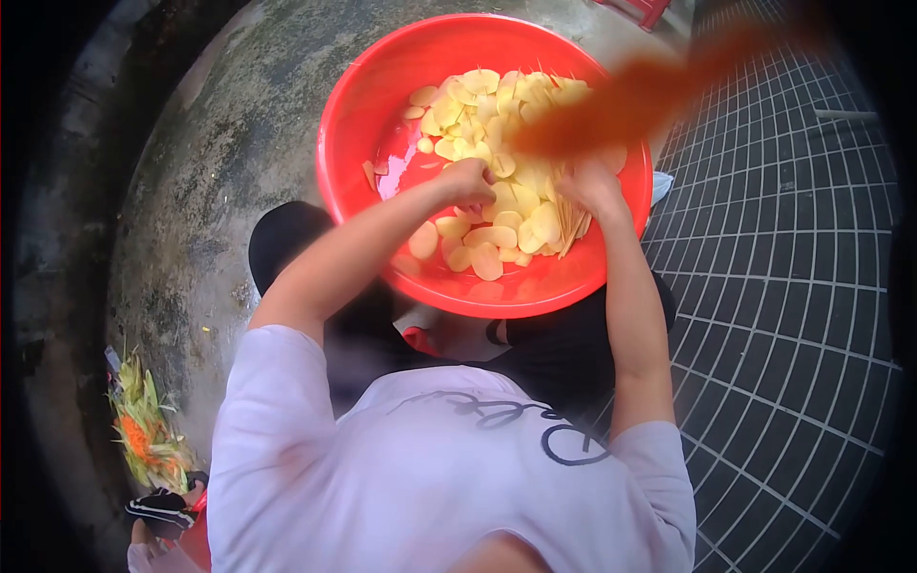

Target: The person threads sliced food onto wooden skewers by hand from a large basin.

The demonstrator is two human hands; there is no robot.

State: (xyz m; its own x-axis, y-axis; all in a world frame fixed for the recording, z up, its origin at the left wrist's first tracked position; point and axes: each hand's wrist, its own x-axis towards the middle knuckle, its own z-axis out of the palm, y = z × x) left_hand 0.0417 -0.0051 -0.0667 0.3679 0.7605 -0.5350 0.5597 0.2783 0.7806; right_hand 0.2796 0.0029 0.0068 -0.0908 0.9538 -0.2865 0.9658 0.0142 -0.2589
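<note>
A large red plastic basin (358,105) rests between my knees and holds a heap of pale yellow slices (487,115) that look like potato. My left hand (467,183) is over the near left part of the heap, its fingers curled closed; what they hold, if anything, is hidden. On the right side of the heap, my right hand (594,183) reaches down among the slices, and its fingers are mostly hidden. Just below it, a stack of slices or thin sticks (573,222) stands on edge. A blurred orange-brown shape (621,105) hangs close to the camera, covering part of the heap.
Stained concrete floor (229,143) lies to the left, dark tiles (764,334) to the right. Green and orange peelings (143,430) lie at lower left, near another person's dark striped sleeve or shoe (162,511). A red object (642,10) stands at the top edge.
</note>
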